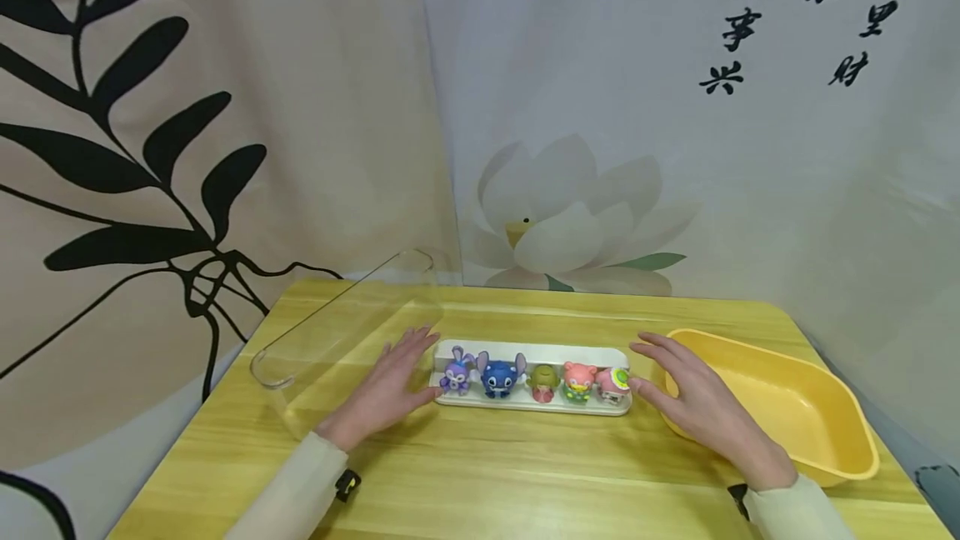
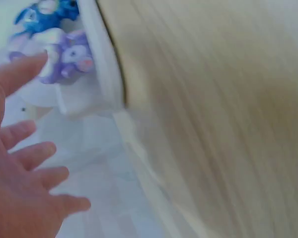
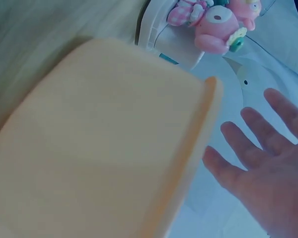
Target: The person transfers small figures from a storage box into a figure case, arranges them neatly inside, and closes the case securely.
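A long white tray [image 1: 555,352] lies on the table with several small toy figures in a row. From the left stand a purple long-eared figure [image 1: 456,373], a blue big-eared figure [image 1: 498,377], a green-and-pink figure [image 1: 543,382], a pink figure with round ears [image 1: 579,381] and a pink figure with a colourful swirl [image 1: 612,385]. My left hand [image 1: 384,397] is at the tray's left end, fingers spread and holding nothing. At the opposite end, my right hand [image 1: 701,408] hovers with fingers apart, empty, between the tray and a yellow basin [image 1: 795,390].
A clear plastic cover [image 1: 348,327] stands on the table [image 1: 480,482] at the left, behind my left hand. The yellow basin sits at the right table edge, partly hidden by my right hand. Printed curtains [image 1: 360,107] hang close behind the table.
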A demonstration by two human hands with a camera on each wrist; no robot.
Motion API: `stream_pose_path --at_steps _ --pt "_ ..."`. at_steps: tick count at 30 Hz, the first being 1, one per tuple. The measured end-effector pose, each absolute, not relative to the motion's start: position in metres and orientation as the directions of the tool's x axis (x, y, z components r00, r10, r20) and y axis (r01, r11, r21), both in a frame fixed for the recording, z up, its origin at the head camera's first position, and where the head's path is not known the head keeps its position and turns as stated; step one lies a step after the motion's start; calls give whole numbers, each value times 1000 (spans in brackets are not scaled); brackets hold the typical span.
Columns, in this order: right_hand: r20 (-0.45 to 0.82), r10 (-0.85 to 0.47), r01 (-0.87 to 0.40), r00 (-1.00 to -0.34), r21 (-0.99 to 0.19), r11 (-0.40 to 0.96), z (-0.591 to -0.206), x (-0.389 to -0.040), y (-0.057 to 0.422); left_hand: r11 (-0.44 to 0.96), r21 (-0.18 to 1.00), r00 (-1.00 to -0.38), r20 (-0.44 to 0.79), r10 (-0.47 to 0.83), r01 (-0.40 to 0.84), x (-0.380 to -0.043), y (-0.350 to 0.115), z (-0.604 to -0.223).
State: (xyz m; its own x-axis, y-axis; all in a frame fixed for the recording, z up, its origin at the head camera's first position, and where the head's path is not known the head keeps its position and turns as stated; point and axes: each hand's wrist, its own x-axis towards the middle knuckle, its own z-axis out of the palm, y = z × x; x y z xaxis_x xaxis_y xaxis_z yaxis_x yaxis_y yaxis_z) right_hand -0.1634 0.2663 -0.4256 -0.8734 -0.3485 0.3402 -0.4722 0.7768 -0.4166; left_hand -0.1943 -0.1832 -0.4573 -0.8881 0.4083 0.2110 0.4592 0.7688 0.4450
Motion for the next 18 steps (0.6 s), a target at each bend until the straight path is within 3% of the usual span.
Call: stream_pose_path --at_steps 6,12,18 --pt "354 -329 -465 -876 -431 773 -429 -162 264 785 384 -851 411 327 486 -173 -186 -443" --pt "371 -325 -471 -870 -427 772 -429 -160 260 758 313 -676 704 218 572 -158 -199 -432" --pt "357 -324 -465 -876 -448 764 -427 -157 255 750 258 -531 835 144 609 -150 -218 -423"
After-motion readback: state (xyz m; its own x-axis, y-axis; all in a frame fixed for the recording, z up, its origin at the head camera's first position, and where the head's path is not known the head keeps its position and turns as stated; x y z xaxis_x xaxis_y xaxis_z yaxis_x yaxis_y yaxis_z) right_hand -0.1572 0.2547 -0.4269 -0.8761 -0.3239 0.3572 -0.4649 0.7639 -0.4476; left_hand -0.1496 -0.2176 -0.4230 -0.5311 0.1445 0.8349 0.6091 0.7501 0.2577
